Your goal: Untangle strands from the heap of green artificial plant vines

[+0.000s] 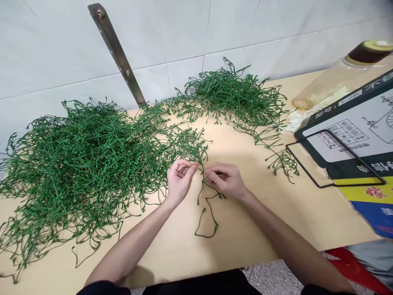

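My left hand point(181, 178) is closed in a pinch, its thumb and fingertip on a thin green cord point(203, 189) with small knot-like ends. Facing it a little way to the right, my right hand point(226, 177) is pinched too, its fingertips against the same small bunch of cord. Exactly where the strands pass between the fingers is hidden. Below both hands a loose green cord point(206, 236) lies curled on the table. A large tangled heap of green cords point(92, 151) spreads beside my left hand.
A second heap of green cords point(236, 94) lies by the tiled wall, and a small cluster point(284, 164) rests at right. A metal bracket point(118, 53) stands against the wall. On the right are a clear bottle point(328, 84), a printed board point(344, 151) and a black wire frame point(353, 185).
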Action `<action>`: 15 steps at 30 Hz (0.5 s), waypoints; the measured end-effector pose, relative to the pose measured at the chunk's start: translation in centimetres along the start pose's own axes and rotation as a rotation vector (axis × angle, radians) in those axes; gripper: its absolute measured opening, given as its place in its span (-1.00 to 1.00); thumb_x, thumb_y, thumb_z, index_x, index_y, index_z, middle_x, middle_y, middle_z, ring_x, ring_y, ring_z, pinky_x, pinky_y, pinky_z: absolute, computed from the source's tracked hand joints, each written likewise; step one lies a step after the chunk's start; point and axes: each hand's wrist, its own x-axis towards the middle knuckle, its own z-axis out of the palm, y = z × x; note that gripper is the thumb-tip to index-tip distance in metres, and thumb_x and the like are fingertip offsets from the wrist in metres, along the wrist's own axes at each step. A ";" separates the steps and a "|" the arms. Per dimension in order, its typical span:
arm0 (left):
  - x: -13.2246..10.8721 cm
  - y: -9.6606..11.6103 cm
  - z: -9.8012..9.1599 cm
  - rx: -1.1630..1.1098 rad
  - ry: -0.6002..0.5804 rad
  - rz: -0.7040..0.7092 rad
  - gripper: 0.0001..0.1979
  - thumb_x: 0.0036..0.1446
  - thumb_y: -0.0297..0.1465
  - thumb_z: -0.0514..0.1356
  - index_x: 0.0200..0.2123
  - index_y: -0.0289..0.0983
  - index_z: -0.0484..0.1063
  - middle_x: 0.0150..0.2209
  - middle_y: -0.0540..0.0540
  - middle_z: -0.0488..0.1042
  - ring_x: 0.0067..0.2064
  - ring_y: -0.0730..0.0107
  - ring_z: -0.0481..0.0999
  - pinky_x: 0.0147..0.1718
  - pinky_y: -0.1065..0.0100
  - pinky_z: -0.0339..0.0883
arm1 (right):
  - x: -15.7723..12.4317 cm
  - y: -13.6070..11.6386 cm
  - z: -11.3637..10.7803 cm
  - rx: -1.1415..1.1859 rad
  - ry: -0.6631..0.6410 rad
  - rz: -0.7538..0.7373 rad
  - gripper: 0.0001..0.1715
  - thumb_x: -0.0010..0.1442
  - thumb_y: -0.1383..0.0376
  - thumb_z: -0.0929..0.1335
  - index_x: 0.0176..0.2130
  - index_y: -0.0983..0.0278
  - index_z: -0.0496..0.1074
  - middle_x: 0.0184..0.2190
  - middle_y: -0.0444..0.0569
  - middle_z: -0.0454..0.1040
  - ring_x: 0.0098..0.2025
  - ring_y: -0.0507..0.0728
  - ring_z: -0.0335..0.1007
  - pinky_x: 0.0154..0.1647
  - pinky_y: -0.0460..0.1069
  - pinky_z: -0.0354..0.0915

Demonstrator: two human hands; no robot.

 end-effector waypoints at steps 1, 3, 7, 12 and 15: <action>-0.1 0.0 0.0 0.049 -0.018 0.027 -0.77 -0.01 -0.33 0.40 -0.40 -0.27 0.41 -0.33 -0.09 0.62 -0.27 0.43 0.61 -0.23 0.42 0.45 | 0.0 0.1 0.0 0.024 0.045 0.053 -0.71 0.20 0.21 0.38 -0.51 0.28 0.48 -0.61 -0.08 0.48 -0.63 0.01 0.36 -0.63 -0.10 0.35; -0.2 0.1 0.1 0.115 -0.051 0.067 -0.81 0.00 -0.36 0.39 -0.41 -0.28 0.44 -0.33 -0.10 0.62 -0.26 0.42 0.60 -0.22 0.41 0.44 | 0.0 0.3 -0.1 0.089 0.107 0.138 -0.71 0.20 0.16 0.39 -0.47 0.28 0.46 -0.61 -0.10 0.48 -0.70 -0.02 0.32 -0.71 -0.12 0.29; -0.3 0.0 0.2 0.111 -0.068 0.066 -0.78 0.01 -0.35 0.38 -0.29 -0.27 0.45 -0.31 -0.12 0.63 -0.20 0.34 0.62 -0.09 0.30 0.42 | -0.1 0.6 -0.3 0.181 0.146 0.171 -0.71 0.21 0.10 0.38 -0.38 0.28 0.46 -0.62 -0.11 0.50 -0.74 -0.02 0.30 -0.73 -0.12 0.27; -0.4 0.1 0.3 0.061 -0.006 0.032 -0.53 0.00 -0.32 0.40 -0.09 -0.20 0.24 -0.37 -0.04 0.65 -0.18 0.33 0.64 -0.02 0.24 0.39 | -0.4 0.8 -0.3 -0.005 0.242 0.030 -0.77 0.23 0.20 0.37 -0.40 0.28 0.47 -0.64 -0.12 0.46 -0.63 0.01 0.36 -0.61 -0.11 0.33; -0.6 0.3 0.5 0.056 0.003 -0.003 -0.49 0.02 -0.30 0.39 -0.08 -0.17 0.15 -0.42 0.03 0.63 -0.24 0.36 0.66 -0.16 0.33 0.43 | -0.3 0.8 -0.2 -0.086 0.238 -0.013 -0.80 0.22 0.25 0.37 -0.42 0.28 0.46 -0.64 -0.12 0.44 -0.61 0.02 0.36 -0.60 -0.09 0.31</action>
